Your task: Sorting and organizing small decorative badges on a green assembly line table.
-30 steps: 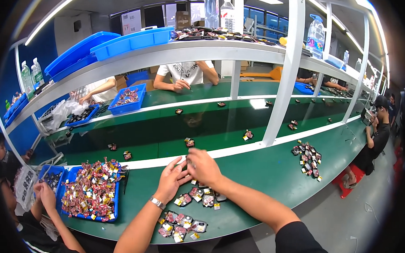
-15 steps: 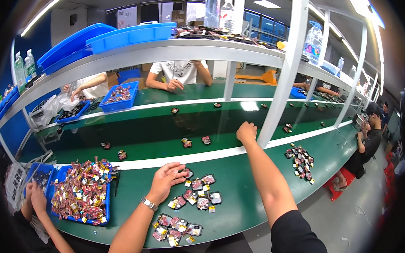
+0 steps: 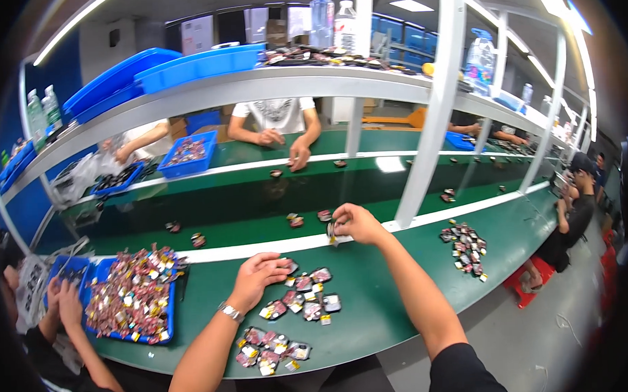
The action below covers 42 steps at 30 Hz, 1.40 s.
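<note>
Head view: above the white rail (image 3: 370,230), the right hand (image 3: 356,223) pinches a small packet (image 3: 331,233) by its edge; it looks light and crinkly, likely slippery.

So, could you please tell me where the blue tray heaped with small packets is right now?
In the head view, the blue tray sits on the green bench at the lower left, left of the left hand, with another person's hands beside it.

Left hand (image 3: 258,275) palm down, fingers loosely curled, pointing toward one o'clock, forearm bare with a metal watch (image 3: 227,312) at the wrist. Right hand (image 3: 355,223) stretched farther out toward twelve o'clock, fingers pinched together, knuckles up, arm nearly straight, dark sleeve at the shoulder.
</note>
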Each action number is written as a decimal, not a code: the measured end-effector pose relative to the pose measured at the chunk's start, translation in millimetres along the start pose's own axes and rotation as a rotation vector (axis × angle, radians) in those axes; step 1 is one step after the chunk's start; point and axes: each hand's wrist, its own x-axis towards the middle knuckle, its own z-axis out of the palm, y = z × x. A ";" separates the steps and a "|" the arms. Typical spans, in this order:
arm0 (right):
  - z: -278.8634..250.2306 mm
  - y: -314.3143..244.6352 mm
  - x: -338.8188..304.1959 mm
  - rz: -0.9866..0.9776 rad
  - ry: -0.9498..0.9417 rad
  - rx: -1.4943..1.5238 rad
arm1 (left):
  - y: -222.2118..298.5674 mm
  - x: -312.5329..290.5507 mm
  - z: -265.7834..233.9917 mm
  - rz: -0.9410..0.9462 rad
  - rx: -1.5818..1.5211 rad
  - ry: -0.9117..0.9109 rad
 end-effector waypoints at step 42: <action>106.2 -47.5 -70.5 -0.539 0.061 -0.141 | 3.1 -1.7 10.4 -0.123 -0.007 -0.112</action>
